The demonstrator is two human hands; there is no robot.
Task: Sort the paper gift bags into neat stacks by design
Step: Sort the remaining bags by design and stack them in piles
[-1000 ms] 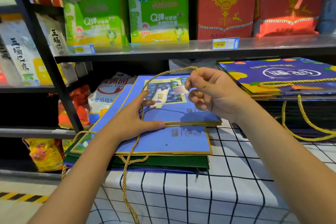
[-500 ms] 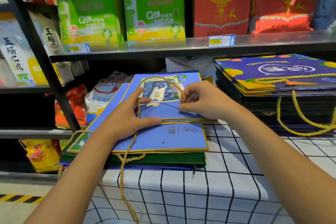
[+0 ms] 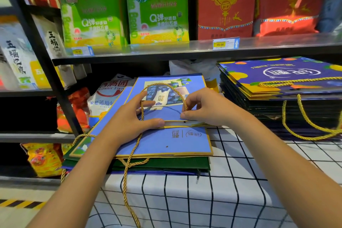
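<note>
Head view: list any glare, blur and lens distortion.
Head view: glare streaks the metal shelf edge and washes the red rice bag; the green rice bags are soft with blur, while the light-blue gift bag is sharp; wide-angle bending curves the shelf post and stretches the forearms.

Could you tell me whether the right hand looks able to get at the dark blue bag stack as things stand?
Probably yes: the dark blue stack sits uncovered beside the right hand.
</note>
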